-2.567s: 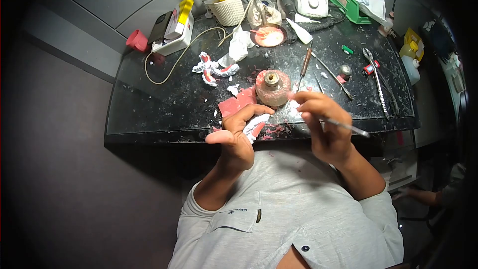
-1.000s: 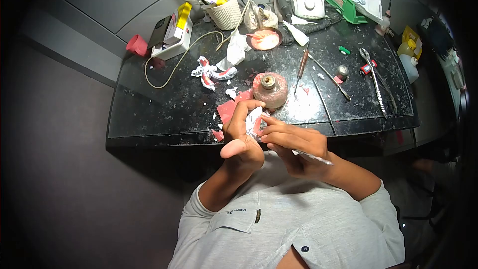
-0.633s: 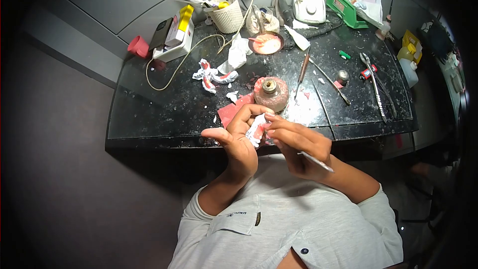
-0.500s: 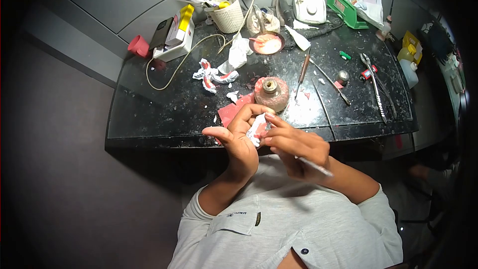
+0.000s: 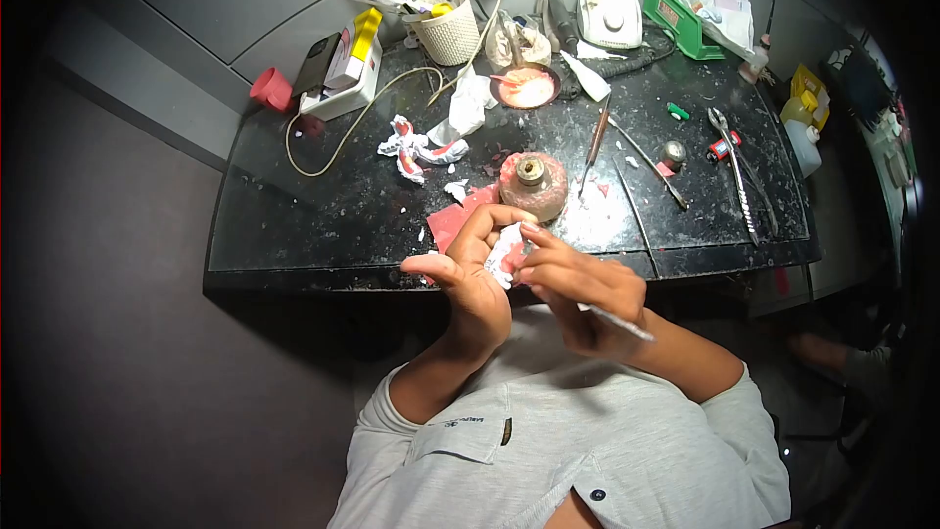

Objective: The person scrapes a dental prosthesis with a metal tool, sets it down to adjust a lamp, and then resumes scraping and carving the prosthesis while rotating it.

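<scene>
My left hand (image 5: 474, 279) holds a small white and pink piece (image 5: 504, 253) between its curled fingers and palm, with the thumb stretched out to the left. My right hand (image 5: 587, 294) is closed round a slim metal tool (image 5: 623, 323), whose handle sticks out at the lower right; the fingertips hide its working end at the piece. Just beyond my hands stands a round pink-crusted burner (image 5: 533, 188). A pink sheet (image 5: 448, 225) lies beside my left hand. Further back are white and pink molded pieces (image 5: 421, 151) and a small pan of pink material (image 5: 527, 88).
Several slim tools, one of them a brown-handled knife (image 5: 596, 142), lie right of the burner, with pliers (image 5: 734, 171) farther right. A wicker basket (image 5: 448, 37), white device (image 5: 609, 15) and green bin (image 5: 685, 24) stand behind. At the right edge, another person's arm (image 5: 822, 351) shows.
Both hands remain almost in place, with slight finger movement at the piece. The other person's arm at the right edge shows more clearly.
</scene>
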`<action>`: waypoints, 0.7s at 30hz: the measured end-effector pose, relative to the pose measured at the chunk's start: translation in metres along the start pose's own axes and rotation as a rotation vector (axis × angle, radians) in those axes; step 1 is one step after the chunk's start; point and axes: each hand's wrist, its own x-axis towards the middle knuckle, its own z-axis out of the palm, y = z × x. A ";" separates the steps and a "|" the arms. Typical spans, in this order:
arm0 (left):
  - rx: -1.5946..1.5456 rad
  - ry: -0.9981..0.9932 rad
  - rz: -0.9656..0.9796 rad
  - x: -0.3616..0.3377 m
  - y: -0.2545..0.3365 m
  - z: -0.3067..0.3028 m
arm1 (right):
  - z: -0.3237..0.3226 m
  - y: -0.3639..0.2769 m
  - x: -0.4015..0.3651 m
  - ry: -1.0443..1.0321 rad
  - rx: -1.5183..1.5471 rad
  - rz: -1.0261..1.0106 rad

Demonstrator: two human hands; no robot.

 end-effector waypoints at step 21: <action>0.203 0.014 0.146 -0.002 -0.002 -0.001 | -0.003 0.007 0.002 -0.038 0.141 0.022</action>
